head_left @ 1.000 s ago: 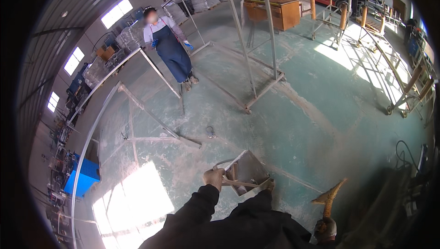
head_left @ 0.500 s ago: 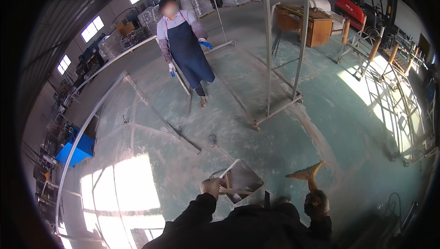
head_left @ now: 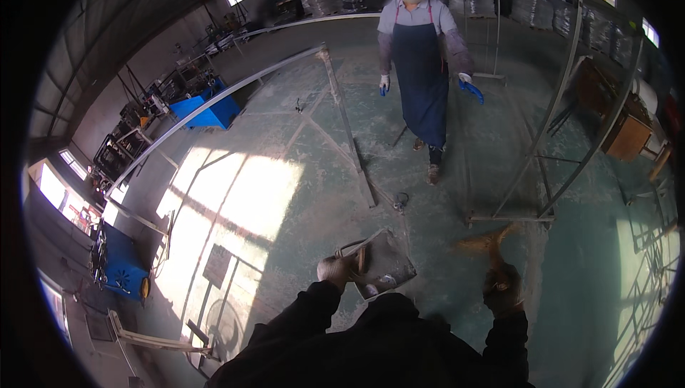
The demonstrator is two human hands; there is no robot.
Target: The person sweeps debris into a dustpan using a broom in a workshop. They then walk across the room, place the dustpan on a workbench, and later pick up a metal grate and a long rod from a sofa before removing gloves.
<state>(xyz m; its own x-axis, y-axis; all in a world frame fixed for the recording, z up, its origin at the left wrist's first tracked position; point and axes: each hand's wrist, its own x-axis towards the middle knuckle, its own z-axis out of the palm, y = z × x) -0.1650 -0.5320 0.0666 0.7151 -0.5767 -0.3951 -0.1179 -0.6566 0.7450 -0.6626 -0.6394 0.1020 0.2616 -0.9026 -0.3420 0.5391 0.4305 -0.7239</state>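
My left hand (head_left: 334,271) grips the handle of a metal dustpan (head_left: 382,263) held low in front of me, with some debris in its tray. My right hand (head_left: 502,286), in a dark glove, is closed on the handle of a small straw broom (head_left: 486,241) whose bristles point up and left, blurred by motion. Both my sleeves are dark. A person in a blue apron (head_left: 422,67) walks toward me from ahead, wearing light gloves and carrying something blue in one hand.
A long metal frame (head_left: 347,127) lies across the green concrete floor on the left, and an upright metal frame (head_left: 553,145) stands to the right. Blue machines (head_left: 207,111) line the left wall. A wooden crate (head_left: 628,138) sits far right. Sunlight patches fall on the floor.
My view has swung left, so the person in the apron is now ahead and closer. The broom in my right hand has moved up and inward. The dustpan stays in my left hand.
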